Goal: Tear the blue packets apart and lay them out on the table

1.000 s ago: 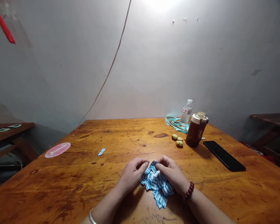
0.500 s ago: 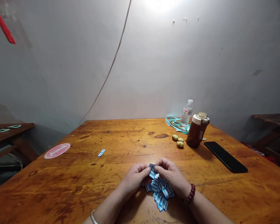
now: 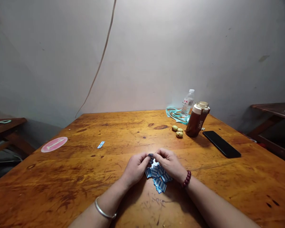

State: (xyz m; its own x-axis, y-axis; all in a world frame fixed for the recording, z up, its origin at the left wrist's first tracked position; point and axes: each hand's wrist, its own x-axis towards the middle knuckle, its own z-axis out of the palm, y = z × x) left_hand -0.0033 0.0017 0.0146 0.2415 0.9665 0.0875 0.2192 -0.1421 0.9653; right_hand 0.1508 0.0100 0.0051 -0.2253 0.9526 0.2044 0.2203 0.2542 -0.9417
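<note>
My left hand (image 3: 136, 167) and my right hand (image 3: 170, 163) meet over the near middle of the wooden table (image 3: 123, 136). Between their thumbs and fingers they pinch a small blue-and-white card (image 3: 151, 155), of which mostly a dark edge shows. Just below the fingers lies a loose pile of blue-and-white striped cards (image 3: 159, 183), overlapping at various angles and partly hidden by my hands. Another small striped piece (image 3: 101, 144) rests apart to the left.
To the right stand a brown sport bottle (image 3: 196, 122) and a clear water bottle (image 3: 187, 106) beside a turquoise ribbon (image 3: 172, 113). Three small yellowish oval things (image 3: 179, 134) and a black phone (image 3: 221, 144) lie nearby. A pink round sticker (image 3: 54, 144) is at left.
The view has tipped down and shifted a little right, so everything sits higher in the picture. The pinched card has turned from showing its striped face to nearly edge-on.
</note>
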